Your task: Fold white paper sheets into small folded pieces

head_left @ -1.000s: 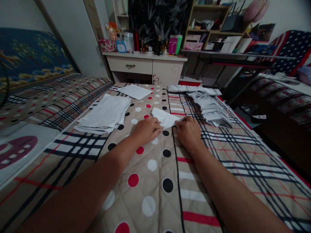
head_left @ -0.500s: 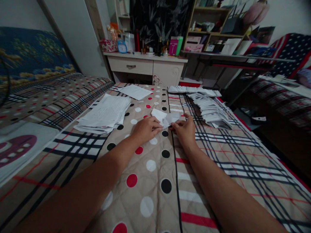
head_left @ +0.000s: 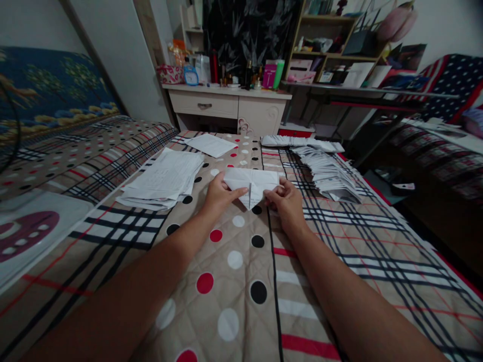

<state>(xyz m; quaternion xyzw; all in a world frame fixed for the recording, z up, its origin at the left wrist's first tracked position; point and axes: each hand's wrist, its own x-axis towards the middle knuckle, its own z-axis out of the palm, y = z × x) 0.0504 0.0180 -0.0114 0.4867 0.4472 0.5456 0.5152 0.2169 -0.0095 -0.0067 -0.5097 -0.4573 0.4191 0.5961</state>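
Observation:
Between my hands is a folded sheet of white paper (head_left: 241, 177), with a straight top edge and a point facing me. A vertical crease or slit runs down its middle. My left hand (head_left: 221, 193) pinches the left side, thumb lying across the front and fingers behind. At the right side, my right hand (head_left: 286, 198) grips the paper between thumb and curled fingers. A stack of loose white sheets (head_left: 166, 176) lies to the left. On the right sits a row of folded paper pieces (head_left: 328, 171), packed closely together.
Another row of folded paper (head_left: 302, 142) lies at the far right of the quilted bedspread (head_left: 211, 311). A single sheet (head_left: 211, 145) rests beyond the stack. Past the bed stands a white dresser (head_left: 204, 103) with bottles and a blue clock (head_left: 190, 75).
The paper has gone from a crumpled, partly folded shape to a flat one with a downward point. My left hand has shifted left and up, its thumb now across the front.

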